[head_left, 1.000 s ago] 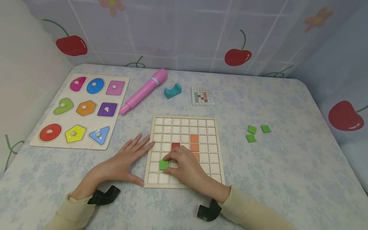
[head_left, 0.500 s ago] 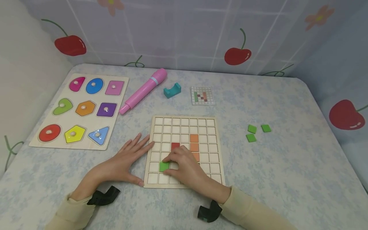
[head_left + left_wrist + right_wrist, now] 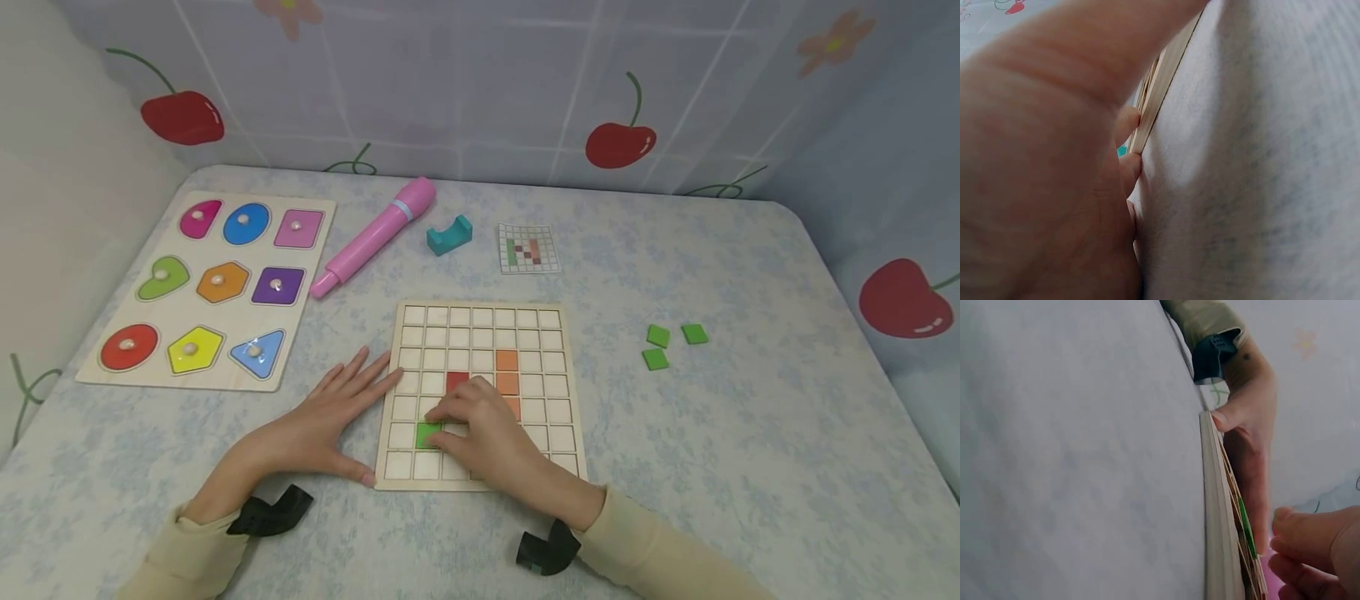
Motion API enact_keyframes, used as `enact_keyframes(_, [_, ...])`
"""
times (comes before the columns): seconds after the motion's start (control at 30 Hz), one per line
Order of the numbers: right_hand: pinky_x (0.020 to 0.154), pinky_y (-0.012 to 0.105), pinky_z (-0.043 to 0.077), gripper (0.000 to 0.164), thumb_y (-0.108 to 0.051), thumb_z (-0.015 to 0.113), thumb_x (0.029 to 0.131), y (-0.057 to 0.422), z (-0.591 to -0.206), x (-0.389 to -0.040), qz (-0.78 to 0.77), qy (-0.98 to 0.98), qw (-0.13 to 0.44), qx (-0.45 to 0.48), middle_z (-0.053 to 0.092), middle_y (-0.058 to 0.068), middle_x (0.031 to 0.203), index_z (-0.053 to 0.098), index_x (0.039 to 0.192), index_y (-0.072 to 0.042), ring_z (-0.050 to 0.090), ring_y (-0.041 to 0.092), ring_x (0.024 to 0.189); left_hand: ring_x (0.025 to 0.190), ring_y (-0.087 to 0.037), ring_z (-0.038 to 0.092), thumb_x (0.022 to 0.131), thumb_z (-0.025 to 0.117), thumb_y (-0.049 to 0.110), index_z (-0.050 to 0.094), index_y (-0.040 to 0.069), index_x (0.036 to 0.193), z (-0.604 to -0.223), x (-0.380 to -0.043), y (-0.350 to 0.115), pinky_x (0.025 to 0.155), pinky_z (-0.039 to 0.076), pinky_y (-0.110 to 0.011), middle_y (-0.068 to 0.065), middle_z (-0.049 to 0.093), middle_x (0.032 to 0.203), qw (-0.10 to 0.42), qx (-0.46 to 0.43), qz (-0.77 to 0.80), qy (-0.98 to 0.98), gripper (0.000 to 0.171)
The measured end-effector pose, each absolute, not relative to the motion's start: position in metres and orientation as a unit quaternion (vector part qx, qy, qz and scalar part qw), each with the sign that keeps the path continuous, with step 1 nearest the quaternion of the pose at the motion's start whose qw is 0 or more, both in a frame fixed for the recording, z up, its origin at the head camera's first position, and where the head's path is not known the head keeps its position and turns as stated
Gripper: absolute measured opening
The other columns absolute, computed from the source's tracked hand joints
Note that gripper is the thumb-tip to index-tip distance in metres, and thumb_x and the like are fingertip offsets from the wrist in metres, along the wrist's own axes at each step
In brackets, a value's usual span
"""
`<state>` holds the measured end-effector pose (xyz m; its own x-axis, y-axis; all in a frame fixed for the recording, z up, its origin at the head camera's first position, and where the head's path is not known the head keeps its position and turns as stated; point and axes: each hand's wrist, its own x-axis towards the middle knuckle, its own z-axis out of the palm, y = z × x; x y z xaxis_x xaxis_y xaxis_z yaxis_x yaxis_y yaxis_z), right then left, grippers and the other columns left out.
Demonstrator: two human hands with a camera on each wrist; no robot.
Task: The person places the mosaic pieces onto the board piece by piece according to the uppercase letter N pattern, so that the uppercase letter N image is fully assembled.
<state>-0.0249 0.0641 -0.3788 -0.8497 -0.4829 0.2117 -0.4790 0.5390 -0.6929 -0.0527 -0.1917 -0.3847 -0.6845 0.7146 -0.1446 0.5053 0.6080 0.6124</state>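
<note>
A wooden grid board [image 3: 551,479] lies flat on the table. My left hand [image 3: 318,425] rests spread beside it, fingertips and thumb touching its left edge. My right hand [image 3: 487,429] is over the lower middle, thumb and index finger bent just above a green square tile [image 3: 423,435]. That tile lies in a cell near the lower left; in the right wrist view the green tile [image 3: 1245,520] sits in the board, with the fingertips a little apart from it. A red tile [image 3: 457,382] and orange tiles [image 3: 507,361] fill other cells. The right hand covers some cells.
Several loose green tiles [image 3: 656,359] lie to the right. Behind the board are a small printed grid card [image 3: 528,249], a teal cradle-shaped block [image 3: 449,237] and a pink wand-like stick [image 3: 375,237]. A knobbed shape puzzle [image 3: 210,321] lies at the left.
The green tile has shifted slightly toward me and settled into its cell. The right thumb and index finger have loosened from it and moved slightly. The left hand has stayed in place.
</note>
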Motion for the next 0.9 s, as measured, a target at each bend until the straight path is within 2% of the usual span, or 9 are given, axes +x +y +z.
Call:
enact_keyframes(0.17, [0.074, 0.032, 0.046, 0.018, -0.011, 0.078, 0.076, 0.084, -0.355, -0.04, -0.427, 0.871, -0.031, -0.243, 0.064, -0.005, 0.093, 0.074, 0.094, -0.009, 0.052, 0.012, 0.091, 0.139, -0.029, -0.012, 0.061, 0.074, 0.065, 0.017, 0.014, 0.151, -0.385, -0.054, -0.191, 0.106, -0.002, -0.054, -0.007, 0.002, 0.156, 0.188, 0.348, 0.278, 0.875, 0.119])
enact_keyframes(0.37, [0.077, 0.045, 0.042, 0.021, -0.009, 0.074, 0.081, 0.153, -0.333, -0.061, -0.427, 0.886, -0.082, -0.16, 0.065, 0.001, 0.101, 0.072, 0.102, -0.009, 0.053, 0.018, 0.098, 0.139, -0.03, -0.011, 0.061, 0.074, 0.065, 0.017, 0.014, 0.151, -0.387, -0.052, -0.192, 0.106, -0.002, -0.054, -0.008, 0.003, 0.156, 0.187, 0.348, 0.287, 0.872, 0.118])
enact_keyframes(0.47, [0.073, 0.044, 0.036, 0.022, -0.014, 0.07, 0.086, 0.195, -0.339, -0.066, -0.412, 0.898, -0.099, -0.119, 0.064, 0.005, 0.103, 0.07, 0.107, -0.009, 0.052, 0.022, 0.096, 0.139, -0.029, -0.011, 0.062, 0.074, 0.064, 0.016, 0.014, 0.151, -0.387, -0.051, -0.193, 0.106, -0.002, -0.054, -0.007, 0.003, 0.156, 0.185, 0.35, 0.287, 0.873, 0.118])
enact_keyframes(0.57, [0.071, 0.036, 0.033, 0.024, -0.018, 0.065, 0.09, 0.238, -0.356, -0.069, -0.389, 0.91, -0.103, -0.103, 0.063, 0.003, 0.104, 0.068, 0.112, -0.012, 0.051, 0.02, 0.091, 0.139, -0.029, -0.011, 0.062, 0.073, 0.065, 0.015, 0.015, 0.151, -0.386, -0.051, -0.193, 0.106, -0.002, -0.054, -0.007, 0.002, 0.156, 0.188, 0.348, 0.283, 0.874, 0.117])
enact_keyframes(0.73, [0.061, 0.028, 0.037, 0.023, -0.019, 0.061, 0.093, 0.287, -0.369, -0.061, -0.351, 0.932, -0.053, -0.073, 0.061, 0.006, 0.102, 0.067, 0.112, -0.009, 0.05, 0.014, 0.081, 0.139, -0.029, -0.011, 0.062, 0.073, 0.065, 0.016, 0.014, 0.151, -0.385, -0.051, -0.192, 0.106, -0.002, -0.055, -0.007, 0.002, 0.156, 0.195, 0.344, 0.283, 0.873, 0.118])
enact_keyframes(0.9, [0.063, 0.023, 0.043, 0.029, -0.009, 0.063, 0.09, 0.309, -0.37, -0.055, -0.356, 0.93, 0.018, -0.088, 0.057, 0.012, 0.102, 0.062, 0.119, -0.003, 0.05, 0.014, 0.082, 0.139, -0.029, -0.012, 0.062, 0.073, 0.066, 0.016, 0.014, 0.151, -0.385, -0.051, -0.192, 0.106, -0.001, -0.055, -0.007, 0.002, 0.156, 0.197, 0.344, 0.279, 0.875, 0.118])
